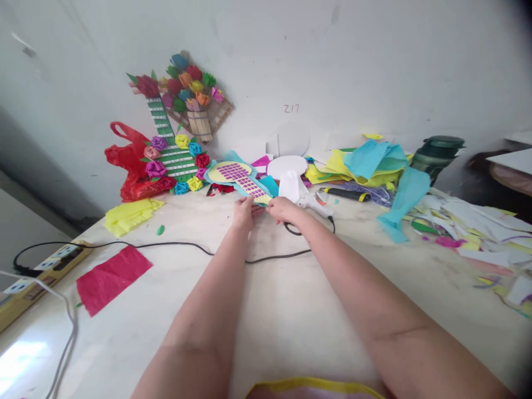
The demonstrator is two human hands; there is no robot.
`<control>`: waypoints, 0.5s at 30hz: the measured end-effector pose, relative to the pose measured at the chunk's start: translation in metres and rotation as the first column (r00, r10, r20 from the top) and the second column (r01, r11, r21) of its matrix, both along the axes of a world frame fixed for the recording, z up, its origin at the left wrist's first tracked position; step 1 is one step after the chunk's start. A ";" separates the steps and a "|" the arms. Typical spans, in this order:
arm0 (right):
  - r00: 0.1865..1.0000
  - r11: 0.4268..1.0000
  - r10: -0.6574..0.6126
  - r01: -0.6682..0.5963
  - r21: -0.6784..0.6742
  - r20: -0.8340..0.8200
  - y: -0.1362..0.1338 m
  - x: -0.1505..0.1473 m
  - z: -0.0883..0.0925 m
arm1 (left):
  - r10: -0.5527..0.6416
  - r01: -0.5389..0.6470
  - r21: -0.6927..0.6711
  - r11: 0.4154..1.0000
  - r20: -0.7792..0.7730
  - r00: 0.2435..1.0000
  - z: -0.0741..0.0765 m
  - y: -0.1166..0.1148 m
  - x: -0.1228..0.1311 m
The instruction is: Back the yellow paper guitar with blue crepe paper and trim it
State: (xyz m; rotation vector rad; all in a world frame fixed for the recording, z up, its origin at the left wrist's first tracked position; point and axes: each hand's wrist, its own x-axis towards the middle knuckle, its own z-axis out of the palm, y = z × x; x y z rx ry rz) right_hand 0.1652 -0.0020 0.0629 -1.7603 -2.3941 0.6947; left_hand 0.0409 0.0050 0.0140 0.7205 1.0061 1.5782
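Both hands are at the narrow end of a paper guitar-shaped cutout (pixel 243 180), yellow with purple strips in a grid and a light blue paper edge. Its round body points away to the left. My right hand (pixel 285 210) pinches the tip of the neck. My left hand (pixel 244 215) grips the neck's near edge, with the thumb on top and fingers partly hidden below. Just right of my right hand lies a white glue gun (pixel 316 205). Behind it is a white paper cutout (pixel 287 166) with a round top and purple edge.
A green flowered paper guitar (pixel 178 160) and a red plastic bag (pixel 128 166) stand at left. A black cord (pixel 174 244) crosses the table from a power strip (pixel 50 271). Right are a utility knife (pixel 347 194), crepe paper (pixel 369 160), a dark bottle (pixel 436 155) and scraps (pixel 486 221).
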 end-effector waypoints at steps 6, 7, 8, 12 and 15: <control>1.000 1.000 0.007 -0.008 -0.004 -0.023 0.003 0.004 0.000 | 0.106 -0.100 -0.144 0.985 0.033 0.994 0.003 0.007 0.012; 1.000 1.000 0.012 -0.012 -0.004 -0.022 0.003 0.005 0.000 | 0.105 -0.096 -0.174 0.980 0.040 0.994 0.004 0.008 0.013; 1.000 1.000 0.016 -0.016 -0.003 -0.022 0.002 0.005 0.000 | 0.100 -0.088 -0.199 0.976 0.050 0.994 0.005 0.010 0.014; 0.998 0.999 0.035 -0.035 0.006 -0.042 0.000 0.007 0.002 | 0.035 0.006 -0.192 0.981 0.211 0.977 0.008 0.015 0.018; 0.998 1.000 0.031 -0.031 0.005 -0.055 0.001 0.008 0.002 | -0.082 0.132 -0.091 0.987 0.427 0.901 0.010 0.019 0.020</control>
